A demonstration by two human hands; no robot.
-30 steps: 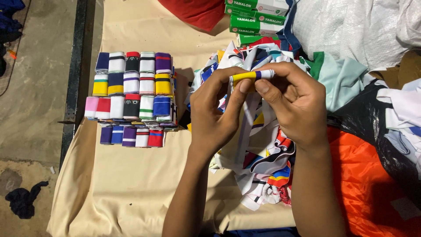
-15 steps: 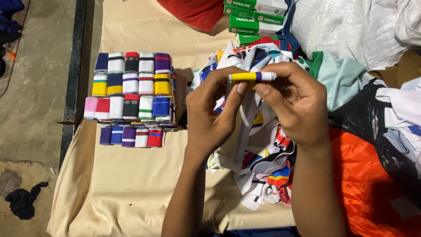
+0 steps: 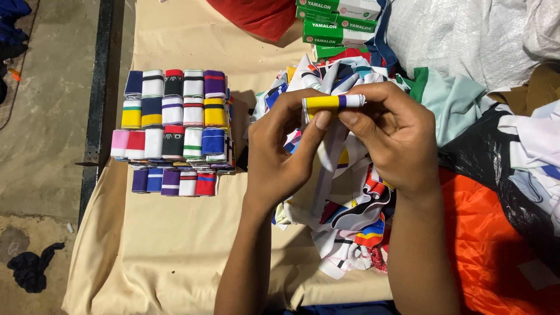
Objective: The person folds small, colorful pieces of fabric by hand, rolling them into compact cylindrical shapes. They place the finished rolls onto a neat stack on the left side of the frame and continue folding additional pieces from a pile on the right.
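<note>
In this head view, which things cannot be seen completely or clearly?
- Folded strip: its lower part is hidden behind the left hand and right hand.
- Pile of cloth pieces: partly covered by both hands.
- Green boxes: cut off by the top edge.
- Stacked folded strips: lower layers hidden under the top ones.

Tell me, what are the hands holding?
A small folded cloth strip, yellow, purple and white. The left hand pinches its yellow end, the right hand its white end.

green boxes (image 3: 335, 26) cut off at top; fabric pile (image 3: 344, 192) – partly hidden
</note>
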